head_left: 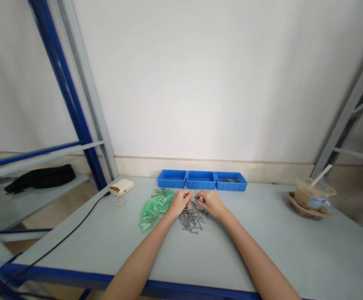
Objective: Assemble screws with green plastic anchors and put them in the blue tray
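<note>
A pile of grey metal screws (192,219) lies on the grey table (262,250), in front of me. My left hand (180,201) and my right hand (211,202) rest at the far edge of the pile, fingertips close together and pinched over the screws; what each pinches is too small to tell. To the left of the left hand lies a heap of green plastic wall plugs (154,208). Behind the hands stand three blue bins in a row (201,180); the right bin (231,182) holds several screws.
A cream-coloured small device (121,187) with a black cable (75,227) lies at the back left. An iced drink cup with a straw (313,196) sits in a holder at the right. Blue and grey shelf posts (84,125) flank the table. A black cloth (42,177) lies on the left shelf.
</note>
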The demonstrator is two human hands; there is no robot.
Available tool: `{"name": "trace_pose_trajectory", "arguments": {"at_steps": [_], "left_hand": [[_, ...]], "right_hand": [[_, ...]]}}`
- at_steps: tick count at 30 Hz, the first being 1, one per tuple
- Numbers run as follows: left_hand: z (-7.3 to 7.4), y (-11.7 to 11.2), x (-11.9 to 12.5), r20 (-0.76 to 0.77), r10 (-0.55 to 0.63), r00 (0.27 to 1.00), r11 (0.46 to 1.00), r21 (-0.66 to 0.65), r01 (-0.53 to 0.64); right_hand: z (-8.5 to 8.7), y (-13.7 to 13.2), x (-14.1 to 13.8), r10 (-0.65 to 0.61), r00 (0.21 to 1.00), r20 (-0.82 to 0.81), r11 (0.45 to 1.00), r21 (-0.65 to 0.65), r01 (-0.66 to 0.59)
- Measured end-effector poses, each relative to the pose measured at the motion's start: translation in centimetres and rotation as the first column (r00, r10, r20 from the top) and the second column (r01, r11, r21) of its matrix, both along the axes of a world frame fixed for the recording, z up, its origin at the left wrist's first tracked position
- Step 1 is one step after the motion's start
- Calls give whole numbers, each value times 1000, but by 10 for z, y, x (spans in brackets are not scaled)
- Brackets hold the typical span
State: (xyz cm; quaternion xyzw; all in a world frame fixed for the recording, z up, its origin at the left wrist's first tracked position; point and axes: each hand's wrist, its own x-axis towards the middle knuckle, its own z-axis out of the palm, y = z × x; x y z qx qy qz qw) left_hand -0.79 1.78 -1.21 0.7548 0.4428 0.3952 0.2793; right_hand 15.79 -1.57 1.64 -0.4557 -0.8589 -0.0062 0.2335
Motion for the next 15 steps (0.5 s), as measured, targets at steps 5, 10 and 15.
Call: {"name": "trace_pose_trajectory", "arguments": {"at_steps": [5, 10, 15], "left_hand": [[7, -2, -3, -46, 161, 986, 987, 40, -159], [12, 3, -8, -5, 200, 980, 978, 64, -199], [14, 1, -8, 41, 196, 980, 978, 67, -199]], "right_hand": [[18, 14, 38, -283, 958, 38, 949, 156, 274], [38, 41, 112, -568, 822, 25, 812, 176, 556], [27, 47, 112, -509, 858, -63, 841, 174, 512]]}}
